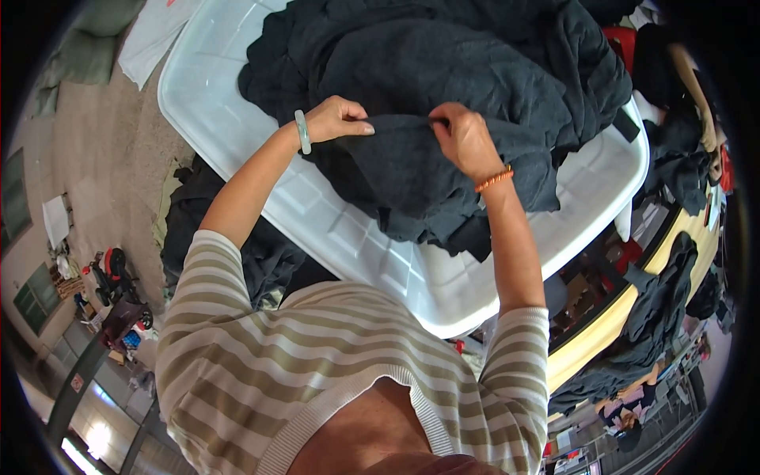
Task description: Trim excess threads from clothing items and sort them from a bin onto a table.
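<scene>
A heap of dark grey-black cloth fills much of a large white plastic tub in front of me. My left hand, below a pale green bangle, pinches the edge of one dark cloth piece between thumb and fingers. A little to the right, my right hand, with an orange beaded bracelet at the wrist, grips the same edge. Between the two hands the edge is stretched nearly straight, and the rest of the piece hangs down over the heap. Whether it is a whole garment I cannot tell.
More dark cloth lies beside the tub at the left. At the right, a light wooden table edge has dark fabric draped over it. Another person's arm shows at the far right. A red and black wheeled item stands far left.
</scene>
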Motion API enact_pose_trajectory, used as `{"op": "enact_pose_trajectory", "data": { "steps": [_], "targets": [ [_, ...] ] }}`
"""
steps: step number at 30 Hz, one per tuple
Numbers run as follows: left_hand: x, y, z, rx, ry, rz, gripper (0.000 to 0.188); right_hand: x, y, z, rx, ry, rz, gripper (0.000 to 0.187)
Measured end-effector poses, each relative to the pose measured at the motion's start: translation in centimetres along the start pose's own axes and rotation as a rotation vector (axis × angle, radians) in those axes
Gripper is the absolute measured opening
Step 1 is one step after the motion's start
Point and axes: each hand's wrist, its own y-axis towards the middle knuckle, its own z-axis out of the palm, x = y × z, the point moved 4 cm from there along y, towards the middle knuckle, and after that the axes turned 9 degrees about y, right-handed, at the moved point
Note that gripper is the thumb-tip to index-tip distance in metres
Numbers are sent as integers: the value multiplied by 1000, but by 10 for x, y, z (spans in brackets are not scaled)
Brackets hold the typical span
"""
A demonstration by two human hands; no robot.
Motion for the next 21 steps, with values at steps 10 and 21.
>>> {"op": "enact_pose_trajectory", "data": {
  "steps": [10, 21],
  "targets": [
    [84, 120, -121, -991, 560, -361, 54, 25, -9, -1, 34, 11, 45, 13],
    [9, 81, -90, -901, 778, 334, 8, 23, -18, 0, 70, 16, 127, 19]
  ]
}}
